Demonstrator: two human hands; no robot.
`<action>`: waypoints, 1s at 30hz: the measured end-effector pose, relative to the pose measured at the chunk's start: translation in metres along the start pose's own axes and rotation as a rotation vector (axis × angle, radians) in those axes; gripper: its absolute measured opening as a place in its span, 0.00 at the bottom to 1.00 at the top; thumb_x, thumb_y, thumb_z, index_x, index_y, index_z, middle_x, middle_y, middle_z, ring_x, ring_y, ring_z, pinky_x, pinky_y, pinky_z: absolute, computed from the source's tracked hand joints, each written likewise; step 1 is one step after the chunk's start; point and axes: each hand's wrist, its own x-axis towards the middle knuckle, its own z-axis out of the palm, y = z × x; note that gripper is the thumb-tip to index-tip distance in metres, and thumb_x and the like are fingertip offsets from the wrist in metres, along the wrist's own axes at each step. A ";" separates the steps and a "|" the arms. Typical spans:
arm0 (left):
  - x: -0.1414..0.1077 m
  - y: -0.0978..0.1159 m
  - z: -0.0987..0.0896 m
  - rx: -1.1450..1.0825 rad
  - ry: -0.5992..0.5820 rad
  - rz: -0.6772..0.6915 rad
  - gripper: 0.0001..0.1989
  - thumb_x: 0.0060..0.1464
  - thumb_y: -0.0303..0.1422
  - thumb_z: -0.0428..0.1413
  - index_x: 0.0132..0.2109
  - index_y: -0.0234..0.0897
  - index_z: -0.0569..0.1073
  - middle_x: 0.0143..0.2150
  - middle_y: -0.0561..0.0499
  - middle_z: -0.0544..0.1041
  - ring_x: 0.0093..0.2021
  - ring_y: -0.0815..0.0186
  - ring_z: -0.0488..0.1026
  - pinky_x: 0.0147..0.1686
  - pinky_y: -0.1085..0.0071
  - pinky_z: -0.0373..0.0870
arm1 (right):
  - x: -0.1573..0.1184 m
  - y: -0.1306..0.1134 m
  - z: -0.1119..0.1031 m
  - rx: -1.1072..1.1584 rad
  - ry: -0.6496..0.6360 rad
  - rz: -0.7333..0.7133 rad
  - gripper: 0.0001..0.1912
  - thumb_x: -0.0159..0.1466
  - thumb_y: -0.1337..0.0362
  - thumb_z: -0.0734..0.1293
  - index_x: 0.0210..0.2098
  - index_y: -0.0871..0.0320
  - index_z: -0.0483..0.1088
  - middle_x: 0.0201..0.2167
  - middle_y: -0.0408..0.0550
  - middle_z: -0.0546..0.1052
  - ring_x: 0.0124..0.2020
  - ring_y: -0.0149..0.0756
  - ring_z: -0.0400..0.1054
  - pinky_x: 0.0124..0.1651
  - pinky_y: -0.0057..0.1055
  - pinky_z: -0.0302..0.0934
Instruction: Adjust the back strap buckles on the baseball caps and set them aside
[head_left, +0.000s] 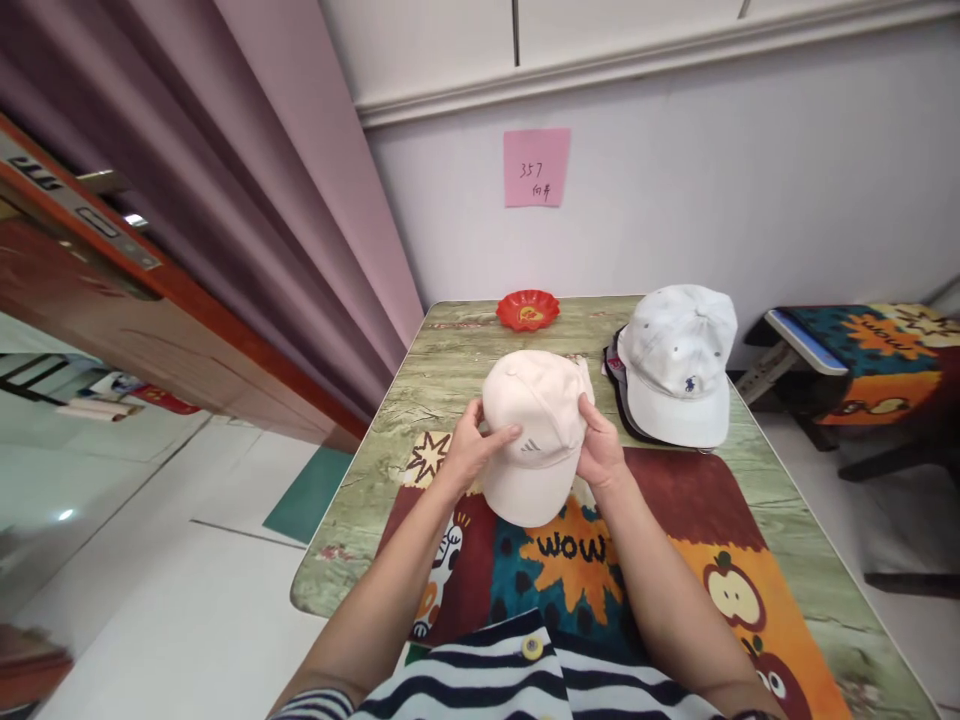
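A pale cream baseball cap (529,420) with a small grey striped logo is held above the table mat, its brim pointing toward me. My left hand (474,445) grips the cap's left side, the thumb lying across the front near the logo. On the opposite side, my right hand (600,445) has its fingers closed on the cap's edge. To the right stands a stack of caps, topped by a white cap (679,360) with a small dark blue emblem. Darker caps show beneath it.
A colourful mat (712,500) covers part of the green wood-patterned table (352,510). At the table's back edge sits a red scalloped dish (528,310). A pink note (536,167) is stuck on the wall. The door (225,320) and curtain are on the left; a stool (885,350) is on the right.
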 end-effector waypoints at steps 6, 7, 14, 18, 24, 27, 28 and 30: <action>0.012 -0.008 -0.013 -0.257 0.028 -0.122 0.32 0.56 0.61 0.53 0.45 0.35 0.77 0.51 0.40 0.80 0.55 0.50 0.75 0.48 0.60 0.74 | -0.009 -0.011 -0.015 -0.068 0.055 -0.093 0.34 0.65 0.36 0.57 0.55 0.52 0.73 0.49 0.53 0.82 0.61 0.54 0.69 0.59 0.55 0.65; 0.015 -0.010 -0.015 -0.257 0.033 -0.155 0.32 0.56 0.61 0.52 0.44 0.35 0.78 0.49 0.40 0.81 0.54 0.50 0.75 0.48 0.59 0.74 | -0.011 -0.012 -0.015 -0.078 0.057 -0.111 0.34 0.65 0.36 0.57 0.55 0.52 0.74 0.49 0.53 0.81 0.62 0.54 0.68 0.59 0.55 0.66; 0.028 0.000 -0.014 -0.341 -0.167 -0.335 0.27 0.56 0.55 0.58 0.42 0.32 0.80 0.38 0.40 0.83 0.49 0.46 0.78 0.49 0.54 0.75 | -0.009 -0.014 -0.012 -0.097 0.085 -0.092 0.29 0.60 0.40 0.66 0.47 0.56 0.77 0.45 0.55 0.83 0.58 0.58 0.72 0.58 0.54 0.67; 0.035 0.034 -0.015 -0.458 -0.056 -0.170 0.18 0.48 0.41 0.68 0.41 0.33 0.80 0.36 0.45 0.83 0.40 0.57 0.79 0.46 0.63 0.75 | -0.005 -0.024 -0.011 -0.040 0.191 -0.227 0.23 0.53 0.52 0.76 0.45 0.54 0.77 0.45 0.52 0.83 0.53 0.55 0.75 0.57 0.50 0.68; 0.041 0.084 -0.018 -0.245 -0.132 0.180 0.13 0.45 0.37 0.70 0.37 0.35 0.80 0.35 0.51 0.80 0.34 0.68 0.74 0.38 0.73 0.70 | -0.007 -0.040 -0.022 -0.213 0.241 -0.479 0.21 0.51 0.61 0.78 0.44 0.52 0.77 0.46 0.47 0.82 0.49 0.45 0.75 0.55 0.41 0.66; 0.043 0.076 -0.021 0.039 -0.163 0.231 0.10 0.49 0.37 0.67 0.36 0.35 0.79 0.35 0.52 0.79 0.37 0.66 0.74 0.40 0.72 0.69 | -0.008 -0.046 -0.035 -0.480 0.240 -0.418 0.15 0.53 0.62 0.75 0.40 0.55 0.77 0.40 0.46 0.82 0.45 0.43 0.73 0.52 0.38 0.64; 0.043 0.068 -0.023 0.116 -0.172 0.210 0.10 0.49 0.36 0.66 0.35 0.35 0.78 0.36 0.52 0.79 0.37 0.66 0.73 0.41 0.72 0.68 | -0.010 -0.048 -0.038 -0.556 0.191 -0.356 0.14 0.54 0.62 0.74 0.41 0.56 0.77 0.39 0.46 0.81 0.44 0.43 0.73 0.51 0.37 0.63; 0.042 0.048 -0.025 0.210 -0.194 0.139 0.08 0.49 0.35 0.64 0.34 0.34 0.77 0.35 0.53 0.78 0.37 0.65 0.73 0.41 0.71 0.68 | -0.013 -0.052 -0.041 -0.656 0.055 -0.208 0.15 0.56 0.60 0.73 0.42 0.58 0.77 0.39 0.47 0.81 0.44 0.43 0.72 0.48 0.35 0.63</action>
